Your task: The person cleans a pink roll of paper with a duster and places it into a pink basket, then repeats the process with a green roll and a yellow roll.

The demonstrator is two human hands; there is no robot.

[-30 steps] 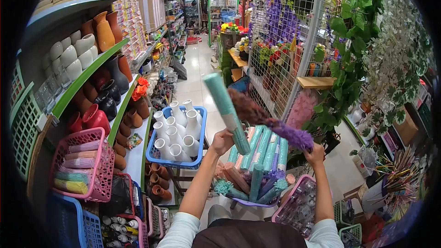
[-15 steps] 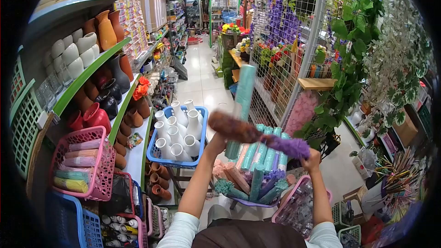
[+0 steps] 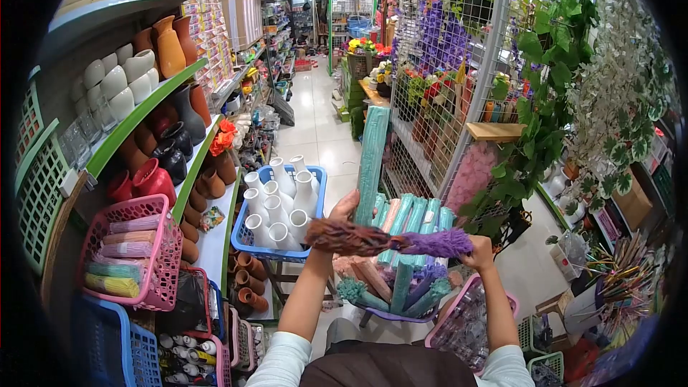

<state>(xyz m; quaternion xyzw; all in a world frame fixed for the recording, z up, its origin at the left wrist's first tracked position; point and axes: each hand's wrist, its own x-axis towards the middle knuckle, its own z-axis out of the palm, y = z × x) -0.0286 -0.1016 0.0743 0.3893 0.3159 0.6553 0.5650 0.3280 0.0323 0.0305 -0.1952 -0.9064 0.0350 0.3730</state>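
My left hand [image 3: 345, 208] is closed around a long teal plastic-wrapped bundle [image 3: 373, 154], which stands nearly upright; its lower end is hidden. My right hand [image 3: 479, 253] grips the purple end of a fluffy brown-and-purple duster [image 3: 351, 237]. The duster lies almost level, its brown head passing in front of my left wrist. Below and behind it, a purple basket [image 3: 401, 317] holds several wrapped teal and peach bundles [image 3: 403, 283], some with frizzy tips.
A blue basket [image 3: 278, 255] of white vases stands left of the bundles. Further left, a pink basket [image 3: 154, 272] and shelves of pots [image 3: 147, 179] border the space. A wire mesh rack [image 3: 437, 93] rises ahead right. A pink basket [image 3: 459, 344] of clear-wrapped items sits by my right forearm.
The duster has swung to a more level position, its brown head moving down and left. The teal bundle has shifted slightly left and lower, staying in my left hand.
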